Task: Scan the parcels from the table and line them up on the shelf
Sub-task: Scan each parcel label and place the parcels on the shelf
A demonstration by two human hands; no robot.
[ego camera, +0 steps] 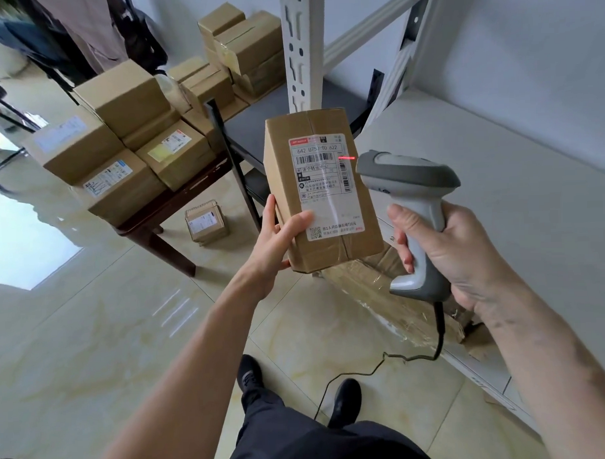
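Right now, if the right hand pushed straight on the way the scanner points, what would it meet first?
Probably the label face of the parcel in the left hand; the right hand's scanner aims there, though depth is unclear.

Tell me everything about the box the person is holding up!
The box is plain brown cardboard, taped shut with clear tape along its seam. A white shipping label with barcodes and a small square code covers its facing side. The left hand holds its lower left corner, tilting it in the air before the shelf. A red line from the scanner, gripped by the right hand, falls on the label's right edge.
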